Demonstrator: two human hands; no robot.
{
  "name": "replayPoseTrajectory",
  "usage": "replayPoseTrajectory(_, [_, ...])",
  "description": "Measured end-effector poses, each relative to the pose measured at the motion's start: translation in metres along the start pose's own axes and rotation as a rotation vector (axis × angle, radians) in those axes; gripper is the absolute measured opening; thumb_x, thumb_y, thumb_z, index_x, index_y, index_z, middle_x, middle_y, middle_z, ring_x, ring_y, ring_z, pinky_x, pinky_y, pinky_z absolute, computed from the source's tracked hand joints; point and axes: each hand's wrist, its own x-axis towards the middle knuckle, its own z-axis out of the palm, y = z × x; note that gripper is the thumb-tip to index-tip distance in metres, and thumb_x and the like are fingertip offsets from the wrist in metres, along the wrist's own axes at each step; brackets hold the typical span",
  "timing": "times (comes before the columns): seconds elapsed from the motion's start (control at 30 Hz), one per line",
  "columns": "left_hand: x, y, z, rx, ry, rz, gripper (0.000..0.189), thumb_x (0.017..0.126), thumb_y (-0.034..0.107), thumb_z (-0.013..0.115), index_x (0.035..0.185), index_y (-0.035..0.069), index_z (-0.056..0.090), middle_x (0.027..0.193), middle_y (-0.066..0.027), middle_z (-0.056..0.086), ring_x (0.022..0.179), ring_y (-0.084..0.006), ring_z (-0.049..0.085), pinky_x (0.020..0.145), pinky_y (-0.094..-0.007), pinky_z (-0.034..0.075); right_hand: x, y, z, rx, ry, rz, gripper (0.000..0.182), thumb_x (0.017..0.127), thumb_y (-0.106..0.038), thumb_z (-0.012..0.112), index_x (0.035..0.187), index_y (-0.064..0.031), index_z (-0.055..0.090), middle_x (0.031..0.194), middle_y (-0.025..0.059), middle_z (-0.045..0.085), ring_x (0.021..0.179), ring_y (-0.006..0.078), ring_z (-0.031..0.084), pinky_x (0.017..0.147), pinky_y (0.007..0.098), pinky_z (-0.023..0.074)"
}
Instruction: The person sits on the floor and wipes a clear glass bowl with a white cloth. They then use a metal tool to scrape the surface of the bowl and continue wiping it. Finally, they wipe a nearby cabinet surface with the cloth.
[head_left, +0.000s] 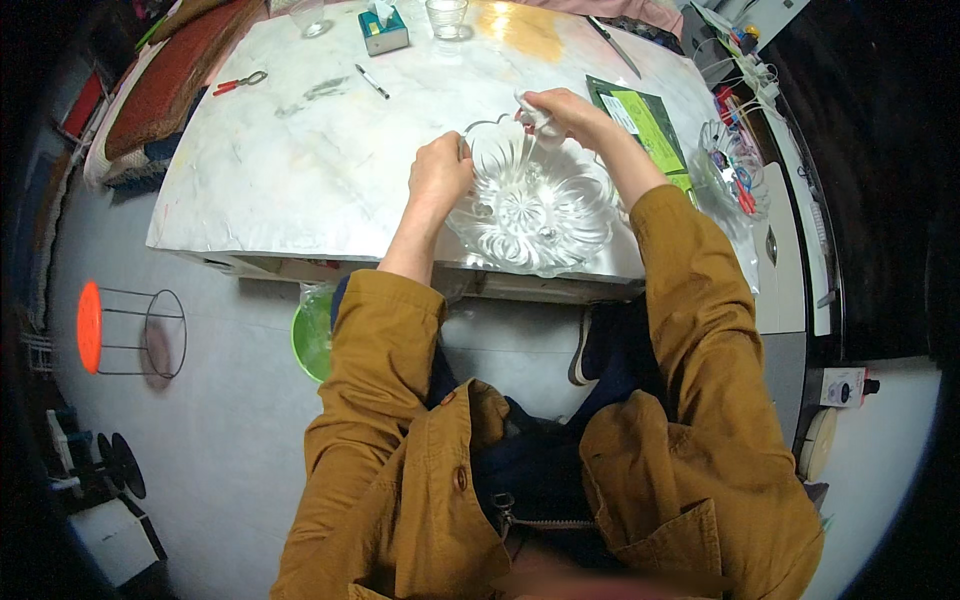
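Observation:
A clear glass dish with a fluted, petal-like pattern lies near the front edge of the marble-patterned table. My left hand grips the rim of a clear scalloped glass piece at the dish's upper left. In my right hand is a crumpled white tissue or cloth, held at the far rim of that glass. Whether the held piece and the patterned dish are one or two pieces, I cannot tell.
Around the table lie red-handled pliers, a pen, a tissue box, glass cups, a knife, green packets and a glass bowl with scissors. A green bin stands below.

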Motion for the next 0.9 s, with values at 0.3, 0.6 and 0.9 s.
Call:
replayPoseTrajectory(0.3, [-0.001, 0.007, -0.003, 0.005, -0.054, -0.042, 0.01, 0.081, 0.01, 0.06, 0.088, 0.004, 0.063, 0.085, -0.0189, 0.069, 0.085, -0.0364, 0.067, 0.077, -0.044, 0.051, 0.026, -0.005, 0.003, -0.262, 0.047, 0.081, 0.043, 0.088, -0.049, 0.062, 0.105, -0.0106, 0.07, 0.085, -0.0013, 0.063, 0.069, 0.0126, 0.052, 0.06, 0.0312, 0.0396])
replayPoseTrajectory(0.6, [-0.002, -0.002, 0.003, -0.008, 0.038, 0.055, 0.004, 0.083, -0.002, 0.053, 0.083, -0.003, 0.057, 0.075, -0.0127, 0.066, 0.064, -0.021, 0.069, 0.053, -0.0316, 0.058, 0.027, 0.009, -0.013, 0.549, 0.112, -0.311, 0.022, 0.094, -0.013, 0.054, 0.103, 0.0016, 0.067, 0.089, 0.0055, 0.068, 0.078, 0.0143, 0.064, 0.063, 0.0278, 0.0534])
replayPoseTrajectory(0.9, [-0.009, 0.008, 0.004, -0.405, -0.046, -0.088, 0.043, 0.083, -0.008, 0.043, 0.126, -0.003, 0.05, 0.109, -0.0147, 0.064, 0.081, -0.0203, 0.067, 0.065, -0.0332, 0.056, -0.027, 0.019, -0.039, -0.494, 0.699, -0.744, 0.025, 0.076, -0.016, 0.066, 0.097, -0.0023, 0.068, 0.09, 0.011, 0.064, 0.081, 0.024, 0.063, 0.074, 0.0349, 0.0515])
